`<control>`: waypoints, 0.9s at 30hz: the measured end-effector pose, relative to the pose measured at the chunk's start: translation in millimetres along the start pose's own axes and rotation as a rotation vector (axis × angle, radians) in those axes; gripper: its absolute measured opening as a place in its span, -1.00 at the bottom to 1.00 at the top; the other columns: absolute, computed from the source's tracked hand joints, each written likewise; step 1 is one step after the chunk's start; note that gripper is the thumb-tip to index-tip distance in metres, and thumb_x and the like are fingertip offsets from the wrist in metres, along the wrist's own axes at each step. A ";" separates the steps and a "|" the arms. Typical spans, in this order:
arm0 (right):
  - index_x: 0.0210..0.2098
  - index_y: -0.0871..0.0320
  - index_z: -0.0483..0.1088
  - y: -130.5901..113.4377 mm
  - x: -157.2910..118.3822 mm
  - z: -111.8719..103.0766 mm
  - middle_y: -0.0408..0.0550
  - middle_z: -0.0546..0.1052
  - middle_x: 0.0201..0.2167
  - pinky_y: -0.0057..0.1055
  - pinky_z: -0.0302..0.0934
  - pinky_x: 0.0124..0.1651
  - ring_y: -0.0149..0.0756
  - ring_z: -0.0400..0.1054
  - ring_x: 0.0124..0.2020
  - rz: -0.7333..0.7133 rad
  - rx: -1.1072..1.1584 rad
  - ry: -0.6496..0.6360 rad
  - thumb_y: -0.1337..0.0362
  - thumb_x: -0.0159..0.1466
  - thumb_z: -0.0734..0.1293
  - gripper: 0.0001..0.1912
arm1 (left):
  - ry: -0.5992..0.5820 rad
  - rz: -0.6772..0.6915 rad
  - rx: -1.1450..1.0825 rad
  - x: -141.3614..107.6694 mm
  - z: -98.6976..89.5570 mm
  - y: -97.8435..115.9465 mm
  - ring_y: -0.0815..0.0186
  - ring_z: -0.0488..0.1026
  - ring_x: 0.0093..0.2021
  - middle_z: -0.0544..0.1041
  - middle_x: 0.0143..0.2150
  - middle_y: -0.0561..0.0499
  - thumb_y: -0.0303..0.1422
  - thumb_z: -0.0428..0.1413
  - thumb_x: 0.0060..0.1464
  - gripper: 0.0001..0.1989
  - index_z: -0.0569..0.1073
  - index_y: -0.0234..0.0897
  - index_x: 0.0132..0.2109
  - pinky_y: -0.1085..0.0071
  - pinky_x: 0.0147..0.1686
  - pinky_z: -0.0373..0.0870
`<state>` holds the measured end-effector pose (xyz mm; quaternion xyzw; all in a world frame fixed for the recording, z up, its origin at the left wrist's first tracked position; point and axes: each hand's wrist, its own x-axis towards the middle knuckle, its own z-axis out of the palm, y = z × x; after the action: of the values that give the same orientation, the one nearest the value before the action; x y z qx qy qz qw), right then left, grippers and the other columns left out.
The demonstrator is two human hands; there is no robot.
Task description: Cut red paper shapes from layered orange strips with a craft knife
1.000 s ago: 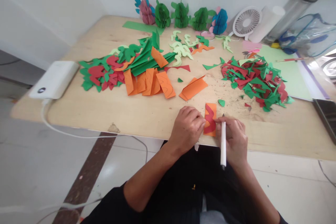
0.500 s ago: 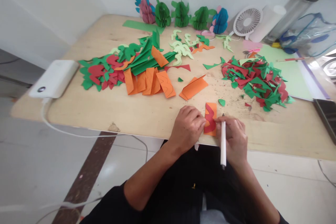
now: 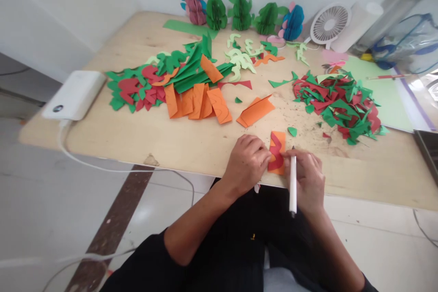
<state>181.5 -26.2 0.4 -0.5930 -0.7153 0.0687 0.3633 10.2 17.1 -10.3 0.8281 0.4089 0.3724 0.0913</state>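
Observation:
A red wavy paper cutout (image 3: 275, 160) lies on an upright strip of orange paper (image 3: 281, 137) near the table's front edge. My left hand (image 3: 251, 160) is closed at the left side, its fingertips holding the cutout and paper against the table. In my right hand (image 3: 310, 178) is a white pen (image 3: 293, 187), its body pointing down toward my lap. The right fingertips touch the right side of the red cutout. Just beyond the hands are a folded orange paper (image 3: 256, 110) and a small green scrap (image 3: 292, 132).
Green and red cutouts (image 3: 132, 89) and orange folded strips (image 3: 195, 102) lie to the left, near a white power bank (image 3: 75, 96). A scrap heap (image 3: 338, 105) sits right. Behind stand paper figures (image 3: 241, 13), a small fan (image 3: 330, 25) and a bottle (image 3: 393, 11).
The whole view has shifted slightly, with the table's things now a little to the right and higher. Both hands keep nearly the same hold around the cutout and orange paper.

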 end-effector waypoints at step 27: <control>-0.18 0.07 0.40 -0.6 0.8 1.2 -0.09 0.56 -0.30 -0.25 0.18 -0.05 -0.22 0.43 -0.22 -0.038 -0.050 0.015 0.31 0.33 0.27 -0.91 | -0.008 -0.008 -0.011 -1.0 0.3 -0.6 0.23 0.35 -0.21 0.47 -0.34 -0.03 -0.47 0.04 0.22 -0.79 0.51 -0.30 -0.37 0.26 -0.11 0.36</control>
<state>180.2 -25.3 0.2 -0.5888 -0.7250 0.0394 0.3551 9.7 16.9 -11.4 0.8274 0.4099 0.3709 0.0989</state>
